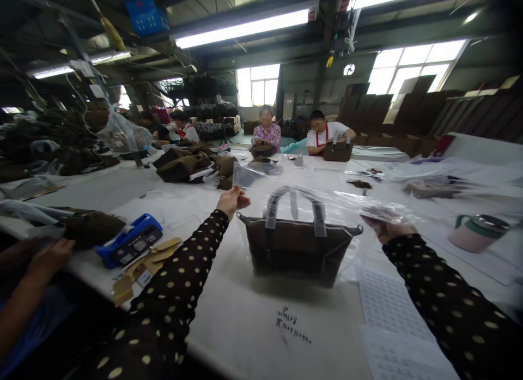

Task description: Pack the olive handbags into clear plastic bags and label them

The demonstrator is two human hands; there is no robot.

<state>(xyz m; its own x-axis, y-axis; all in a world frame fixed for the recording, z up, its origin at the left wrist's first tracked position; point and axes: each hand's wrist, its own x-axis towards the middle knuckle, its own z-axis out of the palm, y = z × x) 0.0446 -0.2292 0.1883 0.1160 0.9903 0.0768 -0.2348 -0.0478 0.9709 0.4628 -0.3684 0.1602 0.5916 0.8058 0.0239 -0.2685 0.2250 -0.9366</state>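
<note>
A dark brown handbag (298, 252) with two upright handles stands on the white table (241, 325) in front of me, inside a clear plastic bag (255, 178). The handles look wrapped in pale film. My left hand (232, 201) pinches the plastic bag's upper left edge between thumb and fingers. On the other side, my right hand (387, 226) holds the upper right part of the plastic, which covers some of its fingers. Between both hands the film is stretched above the handles. Neither hand touches the handbag's body.
Left of me are a blue-and-black device (133, 241), brown paper tags (139, 271) and another person's hands (49, 260). A lidded mug (478, 234) and printed sheets (392, 309) are at right. Brown bags (188, 164) pile up beyond; co-workers sit across the table.
</note>
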